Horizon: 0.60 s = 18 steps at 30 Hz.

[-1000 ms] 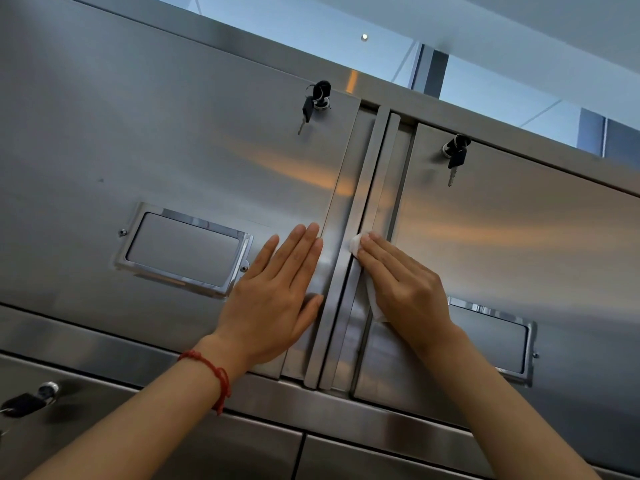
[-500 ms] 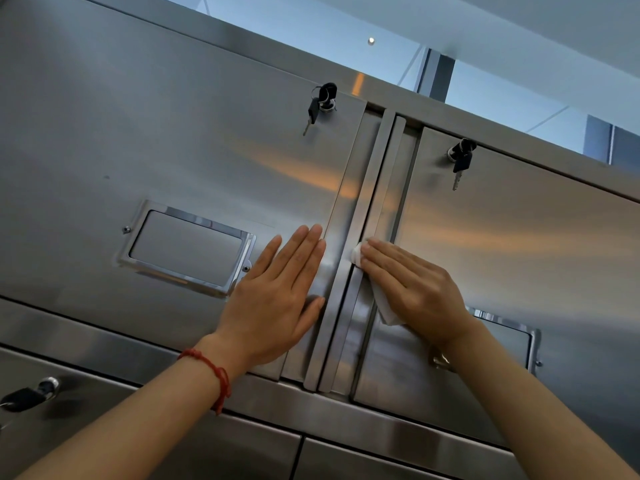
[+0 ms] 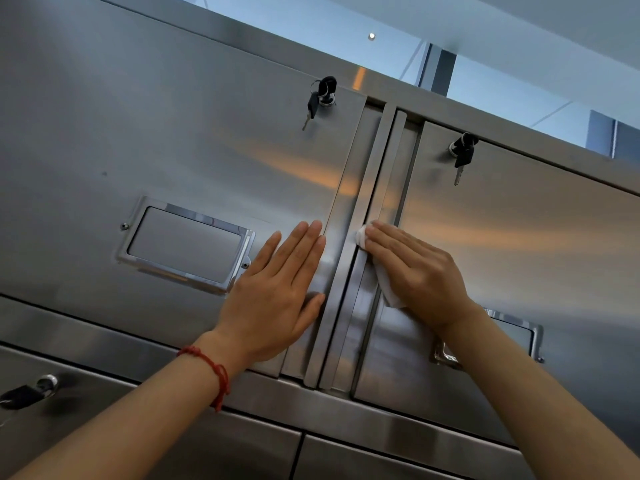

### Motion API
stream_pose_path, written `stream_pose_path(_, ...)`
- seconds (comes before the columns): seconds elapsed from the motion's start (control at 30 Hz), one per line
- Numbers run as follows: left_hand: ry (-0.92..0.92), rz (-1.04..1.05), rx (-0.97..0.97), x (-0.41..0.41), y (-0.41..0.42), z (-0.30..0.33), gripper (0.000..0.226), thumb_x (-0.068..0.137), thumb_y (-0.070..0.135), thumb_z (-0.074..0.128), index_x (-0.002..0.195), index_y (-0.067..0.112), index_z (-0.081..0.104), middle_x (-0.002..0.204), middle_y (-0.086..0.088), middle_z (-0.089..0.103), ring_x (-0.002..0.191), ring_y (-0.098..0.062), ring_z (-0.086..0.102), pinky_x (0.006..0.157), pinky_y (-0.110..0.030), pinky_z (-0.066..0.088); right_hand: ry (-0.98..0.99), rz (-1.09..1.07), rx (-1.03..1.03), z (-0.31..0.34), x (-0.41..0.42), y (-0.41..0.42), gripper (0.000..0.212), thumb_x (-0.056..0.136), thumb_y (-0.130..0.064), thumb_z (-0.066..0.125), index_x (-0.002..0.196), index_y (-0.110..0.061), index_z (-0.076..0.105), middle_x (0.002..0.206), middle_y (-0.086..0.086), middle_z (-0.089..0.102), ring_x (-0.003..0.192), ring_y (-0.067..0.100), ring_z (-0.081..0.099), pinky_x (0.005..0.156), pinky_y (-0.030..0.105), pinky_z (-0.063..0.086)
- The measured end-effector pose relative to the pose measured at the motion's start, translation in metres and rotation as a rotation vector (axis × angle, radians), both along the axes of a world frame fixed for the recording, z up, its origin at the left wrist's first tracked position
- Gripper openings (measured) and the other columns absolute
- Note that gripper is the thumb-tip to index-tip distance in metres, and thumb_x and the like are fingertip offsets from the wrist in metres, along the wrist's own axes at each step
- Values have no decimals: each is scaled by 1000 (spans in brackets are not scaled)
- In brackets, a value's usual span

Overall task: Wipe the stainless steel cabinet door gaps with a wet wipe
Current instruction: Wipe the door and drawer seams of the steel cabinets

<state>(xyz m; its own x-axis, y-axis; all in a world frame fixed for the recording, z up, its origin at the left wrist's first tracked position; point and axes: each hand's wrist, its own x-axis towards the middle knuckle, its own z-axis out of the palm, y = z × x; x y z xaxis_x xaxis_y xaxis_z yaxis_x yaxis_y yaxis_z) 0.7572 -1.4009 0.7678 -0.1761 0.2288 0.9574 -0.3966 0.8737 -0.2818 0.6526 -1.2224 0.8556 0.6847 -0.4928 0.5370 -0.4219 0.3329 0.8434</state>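
Head cam: left hand (image 3: 277, 299) lies flat w/ fingers straight on the left cabinet door (image 3: 173, 133), just beside the centre gap (image 3: 341, 289). Right hand (image 3: 419, 271) presses the wet wipe (image 3: 362, 237) w/ straight fingers vs the gap's vertical strip, next to the right cabinet door (image 3: 536, 254).

An institutional storeroom: steel cabinet doors (image 3: 173, 133) with keyed locks (image 3: 325, 95) and label frames (image 3: 187, 244).

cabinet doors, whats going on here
A person is cleaning the seam between two steel cabinet doors. The right hand presses a white wipe with flat fingers against the vertical strip where the doors meet, about halfway up. The left hand lies flat on the left door, steadying it. Keys hang in both locks.
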Motion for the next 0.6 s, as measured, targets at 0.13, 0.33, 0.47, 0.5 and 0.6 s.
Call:
stream_pose_path(0.13, -5, -1, 5, 0, 1, 0, 63, 95, 40, 26, 143, -1, 28, 151, -18, 23, 140, -31, 22, 111, -44, 21, 9, -16, 28, -9, -2, 1, 31, 72, 5, 79, 101, 7, 70, 109, 22, 67, 103, 33, 65, 78, 43, 58)
stream_pose_path(0.33, -6, -1, 5, -1, 0, 0, 63, 95, 41, 26, 143, -1, 28, 152, -18, 22, 140, -31, 22, 110, -45, 22, -3, 11, -30, 8, 2, -2, 25, 76, 8, 72, 101, 8, 70, 108, 22, 67, 103, 34, 65, 83, 44, 56)
stream_pose_path(0.47, -8, 5, 9, 0, 0, 0, 63, 95, 40, 26, 143, 0, 27, 152, -17, 23, 140, -31, 22, 111, -45, 23, -32, 23, -43, -3, 0, -4, 28, 76, 7, 74, 103, 7, 69, 109, 23, 66, 104, 33, 65, 84, 44, 56)
stream_pose_path(0.5, -9, 4, 10, 0, 0, 0, 63, 95, 40, 26, 143, 0, 28, 152, -17, 23, 140, -31, 22, 111, -45, 23, -34, 18, -35, -7, -1, -4, 29, 75, 6, 76, 104, 7, 69, 110, 22, 66, 104, 33, 65, 83, 43, 56)
stream_pose_path(0.6, -8, 5, 8, 0, 0, 0, 63, 95, 40, 26, 143, -1, 28, 151, -17, 23, 140, -31, 22, 111, -45, 22, -43, 4, -30, -11, -1, -3, 32, 72, 5, 79, 103, 7, 70, 108, 22, 67, 103, 32, 65, 82, 43, 57)
